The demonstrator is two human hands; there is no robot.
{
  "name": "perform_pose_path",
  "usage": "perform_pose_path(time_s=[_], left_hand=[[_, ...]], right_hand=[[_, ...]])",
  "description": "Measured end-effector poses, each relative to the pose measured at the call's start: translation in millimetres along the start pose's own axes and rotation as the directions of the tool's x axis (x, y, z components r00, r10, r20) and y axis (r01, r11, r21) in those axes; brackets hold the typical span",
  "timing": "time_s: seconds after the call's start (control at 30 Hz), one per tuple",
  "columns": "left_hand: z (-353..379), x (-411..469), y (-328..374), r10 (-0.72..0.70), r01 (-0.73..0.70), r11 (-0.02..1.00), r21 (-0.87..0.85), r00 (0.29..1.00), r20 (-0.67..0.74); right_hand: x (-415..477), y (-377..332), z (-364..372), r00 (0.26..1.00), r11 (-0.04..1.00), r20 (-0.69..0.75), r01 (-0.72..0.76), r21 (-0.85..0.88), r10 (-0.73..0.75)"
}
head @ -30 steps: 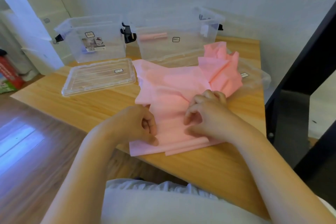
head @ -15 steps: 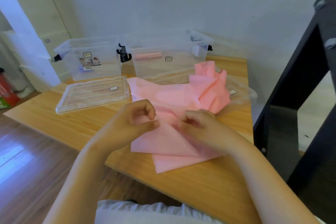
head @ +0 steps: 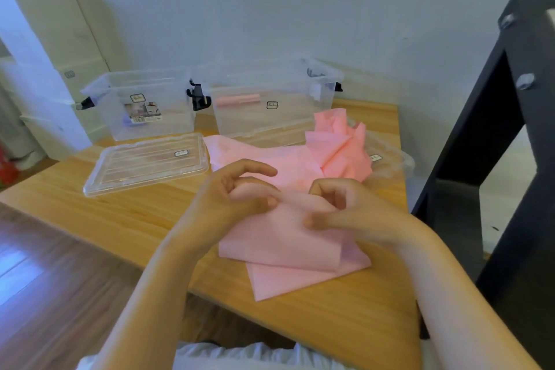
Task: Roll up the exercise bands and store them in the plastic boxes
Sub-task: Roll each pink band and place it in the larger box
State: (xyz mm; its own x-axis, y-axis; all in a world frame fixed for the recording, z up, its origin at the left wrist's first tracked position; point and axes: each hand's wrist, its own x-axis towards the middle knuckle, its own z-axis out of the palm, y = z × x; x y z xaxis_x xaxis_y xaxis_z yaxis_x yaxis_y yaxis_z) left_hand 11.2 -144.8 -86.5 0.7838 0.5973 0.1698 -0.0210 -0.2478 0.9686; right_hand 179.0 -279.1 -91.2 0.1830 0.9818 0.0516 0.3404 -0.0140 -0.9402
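Item: pink exercise band (head: 294, 237), one, unrolled, sheet-like.
Location: on the worktop (head: 135, 219), running from near the front edge back toward the right rear corner. The near end is folded flat in layers. The far end is bunched in a loose heap beside the right plastic box (head: 270, 117).
Handling, by judgement: thin, light, limp and stretchy, and likely to skew as it rolls. Best taken at the near folded edge, both sides at once.
Hold, left hand (head: 228, 198): thumb and fingers (head: 258, 170) pinch a raised fold at mid-band.
Hold, right hand (head: 345, 210): fingers curled, pinching the same fold just beside.
Contents of the right plastic box: one rolled pink band (head: 238, 99).
Also present: left plastic box (head: 144, 129), open, at the rear edge; lid (head: 147, 165), flat in front of it.
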Motion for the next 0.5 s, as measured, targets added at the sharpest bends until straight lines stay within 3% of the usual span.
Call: perform_pose_path(time_s=[0.13, 0.3, 0.5], left_hand=[[-6, 2, -2, -0.038, 0.033, 0.999, -0.037, 0.99, -0.135], [-10, 2, 0, -0.021, 0.016, 0.999, -0.052, 0.994, -0.105], [-6, -1, 2, -0.014, 0.013, 1.0, -0.01, 0.994, -0.106]], right_hand=[[-1, 4, -1, 0.999, 0.997, -0.03, -0.016, 0.071, 0.018], [-2, -1, -2, 0.971, 0.975, -0.236, 0.088, 0.207, -0.037], [-2, -7, 1, 0.947, 0.964, -0.319, 0.112, 0.24, -0.031]])
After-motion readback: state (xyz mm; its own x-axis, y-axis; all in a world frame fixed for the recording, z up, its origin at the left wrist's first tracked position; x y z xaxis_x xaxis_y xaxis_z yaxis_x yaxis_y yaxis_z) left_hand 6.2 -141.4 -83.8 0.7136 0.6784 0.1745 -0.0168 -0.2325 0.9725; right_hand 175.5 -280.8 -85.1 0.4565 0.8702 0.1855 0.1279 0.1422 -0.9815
